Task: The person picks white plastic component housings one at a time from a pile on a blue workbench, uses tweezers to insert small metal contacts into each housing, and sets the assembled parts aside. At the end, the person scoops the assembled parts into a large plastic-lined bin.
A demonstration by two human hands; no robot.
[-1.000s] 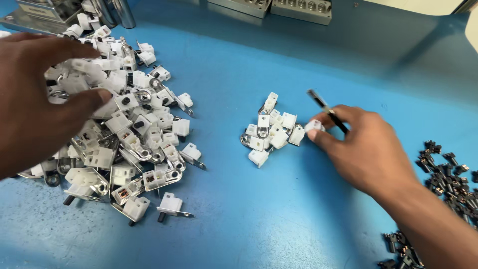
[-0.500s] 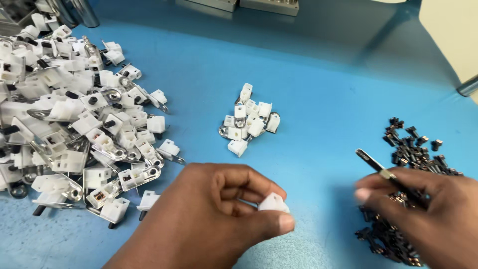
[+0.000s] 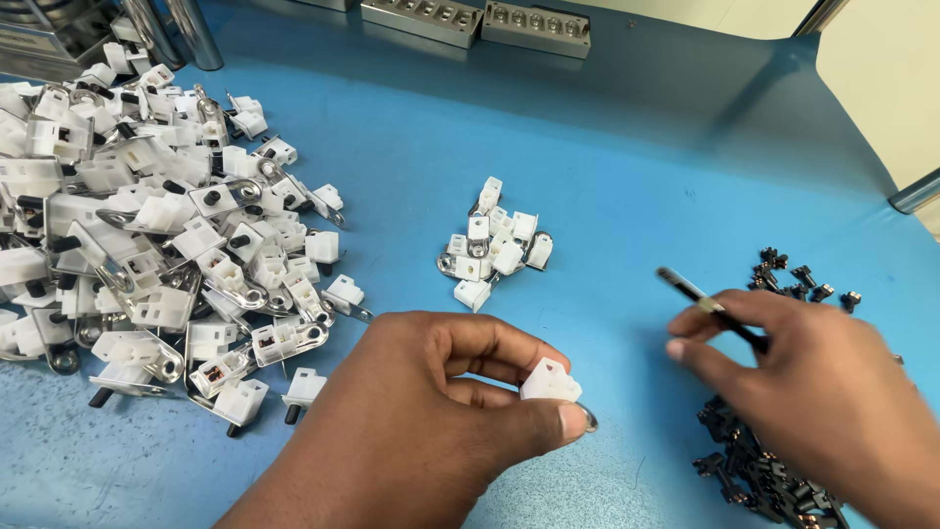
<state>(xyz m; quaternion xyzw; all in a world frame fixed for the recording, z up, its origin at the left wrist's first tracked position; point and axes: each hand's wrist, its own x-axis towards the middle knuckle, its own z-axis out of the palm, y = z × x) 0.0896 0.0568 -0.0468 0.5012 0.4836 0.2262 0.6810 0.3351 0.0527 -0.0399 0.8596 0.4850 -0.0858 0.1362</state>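
Note:
My left hand is low in the middle of the head view, pinching a small white plastic part with a metal tab between thumb and fingers. My right hand is at the right, holding thin black tweezers that point up and left. It hovers over a pile of small dark metal pieces. A small cluster of white parts lies on the blue table just beyond my hands.
A large heap of white plastic parts with metal tabs covers the left side. Grey metal fixture blocks stand at the far edge, and shiny metal posts rise at the back left.
My left hand left the large heap and came to the front centre with one white part. My right hand moved from the small cluster to the dark pieces at the right.

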